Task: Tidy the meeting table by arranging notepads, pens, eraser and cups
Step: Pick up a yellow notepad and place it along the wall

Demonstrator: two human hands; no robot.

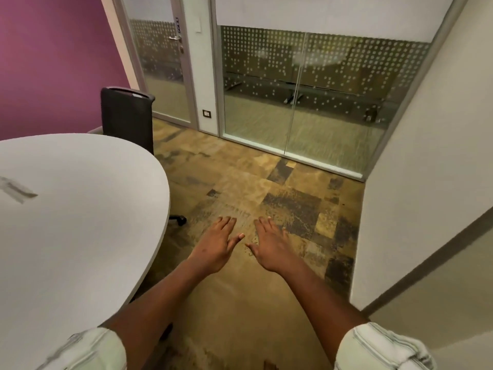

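My left hand [217, 244] and my right hand [269, 245] are stretched out side by side, palms down, fingers spread, over the carpet to the right of the table. Both hold nothing. The round grey meeting table [80, 209] fills the left side; only a blurred grey mark [17, 189] shows on its top near the left edge. No notepads, pens, eraser or cups are in view.
A black office chair [126, 117] stands behind the table by the purple wall. A glass partition [306, 97] and a glass door [157, 65] close off the back. A beige wall [426, 169] juts in on the right. Patterned carpet [266, 182] lies between.
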